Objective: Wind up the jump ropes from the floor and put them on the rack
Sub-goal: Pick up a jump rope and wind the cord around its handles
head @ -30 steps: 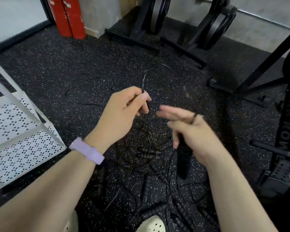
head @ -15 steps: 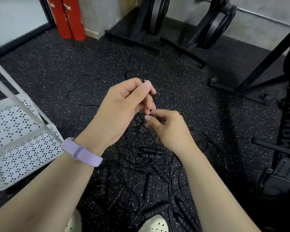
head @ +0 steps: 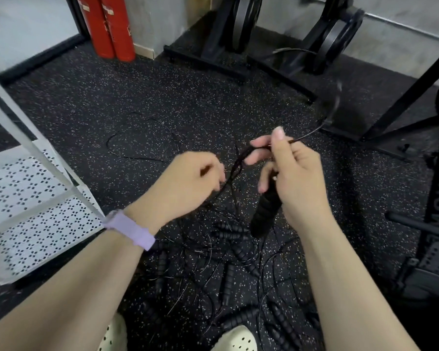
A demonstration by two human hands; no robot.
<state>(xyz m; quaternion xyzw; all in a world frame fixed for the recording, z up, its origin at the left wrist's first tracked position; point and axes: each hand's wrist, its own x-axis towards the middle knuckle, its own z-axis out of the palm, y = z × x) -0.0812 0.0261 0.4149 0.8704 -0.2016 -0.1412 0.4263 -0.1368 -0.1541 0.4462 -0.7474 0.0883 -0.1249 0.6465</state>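
While the thin black jump rope cord (head: 235, 166) stretches between my two hands above the floor, my right hand (head: 293, 173) curls round the ribbed black foam handles (head: 265, 215), which hang down from the fist, and pinches the bunched cord between thumb and fingers. One blurred loop of that cord arcs up and away to the right. My left hand (head: 190, 179), with a lilac wristband (head: 129, 231) on its wrist, has its fingers curled on the cord's lower end. Beneath both hands a tangled pile of black jump ropes (head: 228, 262) lies on the speckled black rubber floor (head: 162, 97). A white perforated metal rack (head: 23, 198) stands to my left. Two red cylinders (head: 107, 26) and black weight plate stands (head: 276, 39) line the far wall.
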